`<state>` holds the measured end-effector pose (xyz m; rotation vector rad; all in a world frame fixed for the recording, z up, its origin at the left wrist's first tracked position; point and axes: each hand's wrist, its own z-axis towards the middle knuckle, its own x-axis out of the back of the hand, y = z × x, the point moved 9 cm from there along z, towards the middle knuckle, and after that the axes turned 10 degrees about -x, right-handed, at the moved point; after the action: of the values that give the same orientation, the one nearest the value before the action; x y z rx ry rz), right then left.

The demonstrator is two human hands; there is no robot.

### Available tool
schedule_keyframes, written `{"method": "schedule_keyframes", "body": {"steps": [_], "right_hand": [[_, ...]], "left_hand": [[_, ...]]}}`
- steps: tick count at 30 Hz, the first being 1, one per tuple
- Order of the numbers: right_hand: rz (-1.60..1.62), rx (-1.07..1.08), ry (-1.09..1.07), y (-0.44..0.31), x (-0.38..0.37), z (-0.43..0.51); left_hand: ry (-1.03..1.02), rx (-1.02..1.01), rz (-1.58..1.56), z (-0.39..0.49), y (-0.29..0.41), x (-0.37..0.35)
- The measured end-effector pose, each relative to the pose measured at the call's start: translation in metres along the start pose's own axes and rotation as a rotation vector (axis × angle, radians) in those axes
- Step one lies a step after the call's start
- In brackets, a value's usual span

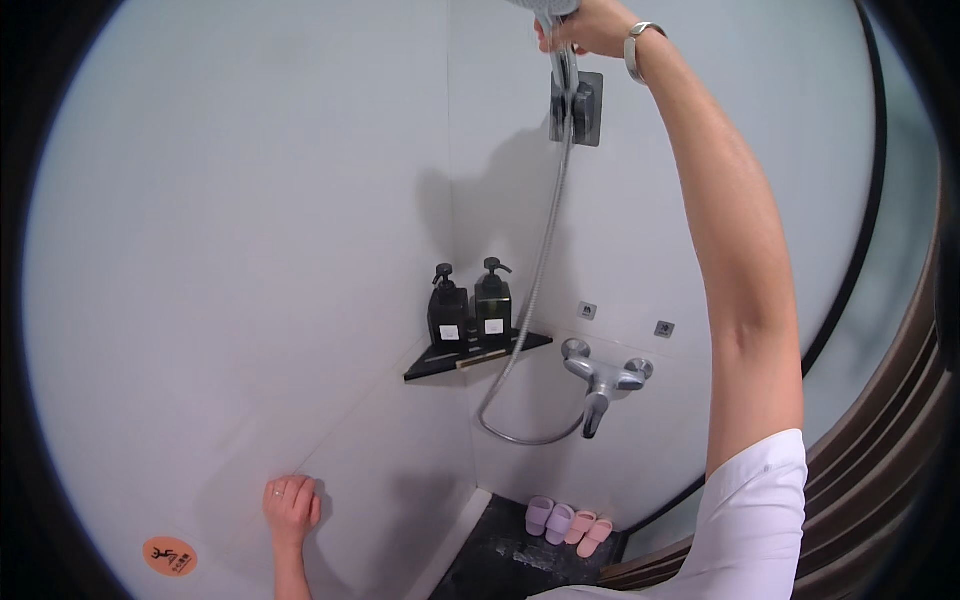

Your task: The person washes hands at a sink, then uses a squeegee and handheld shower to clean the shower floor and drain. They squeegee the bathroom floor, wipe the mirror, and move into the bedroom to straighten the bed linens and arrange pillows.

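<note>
At the top of the head view my right hand, with a metal bracelet at its wrist, is closed around the handle of a chrome shower head. The shower head is cut off by the picture's edge. The handle's lower end is at the dark wall bracket; whether it sits in it I cannot tell. A metal shower hose hangs from it and loops to the chrome mixer tap. At the lower left my left hand, wearing a ring, is curled at the white wall, with nothing visible in it.
Two dark pump bottles stand on a black corner shelf. Lilac slippers and pink slippers are on the dark floor. An orange warning sticker is on the left wall. A brown curtain hangs at right.
</note>
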<state>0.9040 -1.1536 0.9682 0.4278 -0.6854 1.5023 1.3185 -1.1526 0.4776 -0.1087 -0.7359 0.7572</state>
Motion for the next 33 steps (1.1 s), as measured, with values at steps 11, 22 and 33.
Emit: {"method": "schedule_keyframes", "body": {"steps": [11, 22, 33], "right_hand": [[0.275, -0.100, -0.086, 0.054, -0.030, 0.034], [0.587, -0.329, 0.153, 0.050, -0.153, -0.323], [0.198, -1.131, -0.389, -0.049, -0.142, -0.839]], "left_hand": [[0.024, 0.002, 0.010, -0.004, 0.002, 0.009], [0.190, -0.024, -0.312, -0.009, -0.005, 0.011], [-1.344, 0.769, -2.048, -0.220, 0.397, -0.071]]}}
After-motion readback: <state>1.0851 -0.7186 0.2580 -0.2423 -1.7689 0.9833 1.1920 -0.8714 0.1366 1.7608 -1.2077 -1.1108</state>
